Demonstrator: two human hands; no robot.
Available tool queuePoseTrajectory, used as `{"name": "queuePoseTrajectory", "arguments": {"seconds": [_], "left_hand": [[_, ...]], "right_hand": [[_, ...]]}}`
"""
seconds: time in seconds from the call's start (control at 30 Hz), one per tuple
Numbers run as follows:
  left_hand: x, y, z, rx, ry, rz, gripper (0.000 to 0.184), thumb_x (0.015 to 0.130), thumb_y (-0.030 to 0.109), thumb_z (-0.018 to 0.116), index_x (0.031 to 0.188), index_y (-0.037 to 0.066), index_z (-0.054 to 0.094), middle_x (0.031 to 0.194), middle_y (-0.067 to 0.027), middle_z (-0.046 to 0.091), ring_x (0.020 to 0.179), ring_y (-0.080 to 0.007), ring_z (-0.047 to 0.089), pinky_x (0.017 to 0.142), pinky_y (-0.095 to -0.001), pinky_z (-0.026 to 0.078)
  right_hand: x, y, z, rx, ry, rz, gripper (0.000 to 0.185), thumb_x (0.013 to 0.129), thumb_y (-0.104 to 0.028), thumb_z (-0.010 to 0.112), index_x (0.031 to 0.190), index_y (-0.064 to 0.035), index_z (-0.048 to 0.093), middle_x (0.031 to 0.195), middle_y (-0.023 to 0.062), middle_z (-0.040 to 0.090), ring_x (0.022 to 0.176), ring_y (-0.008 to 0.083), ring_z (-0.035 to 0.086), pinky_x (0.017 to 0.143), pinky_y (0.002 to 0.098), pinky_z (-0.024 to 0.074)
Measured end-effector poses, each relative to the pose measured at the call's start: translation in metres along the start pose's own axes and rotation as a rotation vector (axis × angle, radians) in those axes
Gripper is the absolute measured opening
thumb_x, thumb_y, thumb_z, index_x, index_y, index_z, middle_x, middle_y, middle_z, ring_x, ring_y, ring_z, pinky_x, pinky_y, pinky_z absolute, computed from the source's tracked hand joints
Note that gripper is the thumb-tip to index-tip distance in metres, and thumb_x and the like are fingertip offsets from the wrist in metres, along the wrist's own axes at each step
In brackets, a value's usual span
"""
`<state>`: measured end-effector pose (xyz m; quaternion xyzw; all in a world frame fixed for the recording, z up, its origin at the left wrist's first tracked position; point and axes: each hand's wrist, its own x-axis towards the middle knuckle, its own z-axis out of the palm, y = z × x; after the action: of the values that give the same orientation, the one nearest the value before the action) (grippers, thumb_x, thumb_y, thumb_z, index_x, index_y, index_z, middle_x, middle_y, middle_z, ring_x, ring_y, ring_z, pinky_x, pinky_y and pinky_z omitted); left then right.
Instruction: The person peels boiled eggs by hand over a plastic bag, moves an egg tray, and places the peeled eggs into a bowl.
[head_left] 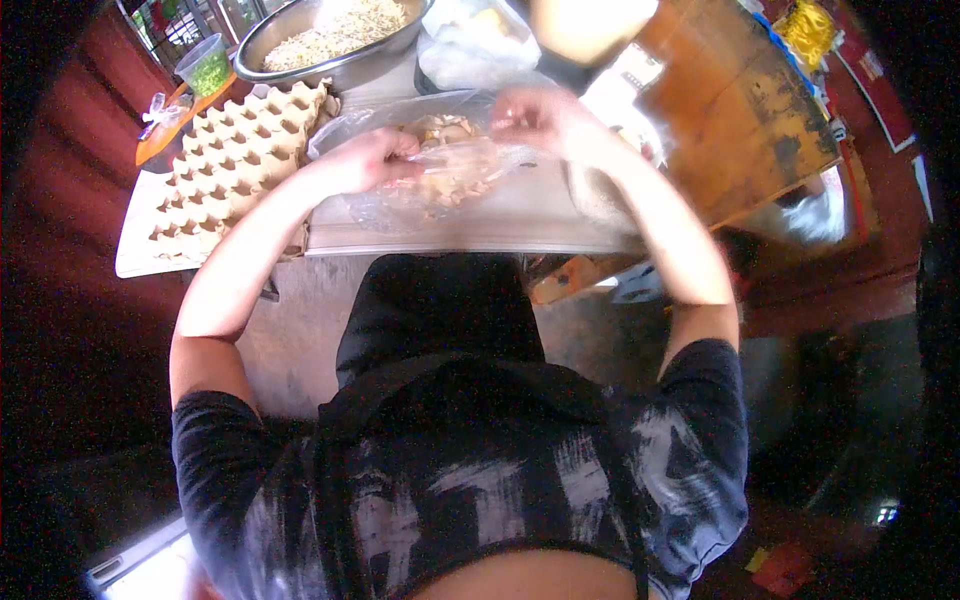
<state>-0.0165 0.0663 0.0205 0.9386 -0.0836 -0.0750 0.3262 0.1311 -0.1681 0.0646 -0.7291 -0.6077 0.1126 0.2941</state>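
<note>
Egg tray [235, 165]'s hogging the table [470, 240]'s left, metal bowl [350, 68] behind it. Left hand [380, 158]'s pinching the clear plastic bag [375, 211] mid-table; right hand [540, 122]'s at its other side, grip too blurry to tell, wooden tabletop [755, 110] beyond.

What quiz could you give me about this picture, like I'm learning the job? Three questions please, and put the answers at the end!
1. True or false: the left hand and right hand are both at the clear bag.
2. Which lies to the left of the bag: A) yellow bundle, B) cardboard egg tray, C) wooden table?
3. What colour are the bits in the clear cup?

Key: 1. True. 2. B. 3. Green.
</note>
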Motion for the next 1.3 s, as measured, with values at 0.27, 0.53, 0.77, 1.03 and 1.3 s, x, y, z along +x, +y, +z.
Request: {"name": "queuePoseTrajectory", "arguments": {"seconds": [0.27, 0.53, 0.77, 1.03, 1.3], "left_hand": [[-0.021, 0.022, 0.013, 0.069, -0.032, 0.084, 0.022, 0.085, 0.021, 0.062, 0.093, 0.0, 0.06, 0.084, -0.009, 0.062, 0.077, -0.0196, 0.059, 0.068, -0.0324, 0.046], [-0.034, 0.022, 0.01, 0.451, 0.131, 0.23, 0.042, 0.074, 0.025, 0.07, 0.11, 0.006, 0.059, 0.108, -0.0146, 0.06, 0.106, -0.0326, 0.054, 0.092, -0.0418, 0.041], [-0.033, 0.014, -0.006, 0.594, -0.063, 0.207, 0.039, 0.071, 0.012, 0.067, 0.11, 0.007, 0.06, 0.106, -0.0145, 0.061, 0.103, -0.0323, 0.055, 0.09, -0.0426, 0.042], [-0.016, 0.002, -0.027, 0.476, -0.216, 0.121, 0.016, 0.082, 0.018, 0.054, 0.092, 0.006, 0.059, 0.081, -0.0148, 0.062, 0.085, -0.0328, 0.058, 0.084, -0.0433, 0.041], [0.033, 0.028, -0.073, 0.923, 0.191, -0.263, 0.039, 0.088, 0.032, 0.049, 0.117, 0.006, 0.054, 0.087, -0.0171, 0.066, 0.09, -0.0311, 0.063, 0.083, -0.0424, 0.048]], "right_hand": [[0.052, 0.002, 0.019, -0.339, -0.06, -0.168, 0.019, 0.084, -0.017, 0.06, 0.098, -0.0049, 0.062, 0.086, 0.011, 0.063, 0.079, 0.0217, 0.061, 0.072, 0.033, 0.0473], [0.064, -0.008, 0.027, -0.326, -0.071, -0.056, 0.023, 0.084, -0.014, 0.057, 0.104, -0.0057, 0.061, 0.098, 0.0149, 0.063, 0.089, 0.0282, 0.061, 0.078, 0.0345, 0.0465], [0.069, 0.008, 0.021, -0.621, -0.256, 0.213, 0.032, 0.075, -0.001, 0.056, 0.106, -0.0065, 0.06, 0.102, 0.0163, 0.062, 0.094, 0.0315, 0.06, 0.082, 0.0381, 0.0464], [0.042, 0.06, 0.007, -0.998, -0.217, 0.303, 0.034, 0.07, -0.005, 0.061, 0.103, -0.0017, 0.062, 0.102, 0.0169, 0.06, 0.102, 0.0324, 0.057, 0.085, 0.0394, 0.047], [0.036, 0.06, -0.035, -1.138, 0.087, 0.425, 0.038, 0.079, -0.013, 0.057, 0.116, -0.0095, 0.058, 0.133, 0.0198, 0.043, 0.127, 0.0338, 0.036, 0.094, 0.0475, 0.0394]]}}
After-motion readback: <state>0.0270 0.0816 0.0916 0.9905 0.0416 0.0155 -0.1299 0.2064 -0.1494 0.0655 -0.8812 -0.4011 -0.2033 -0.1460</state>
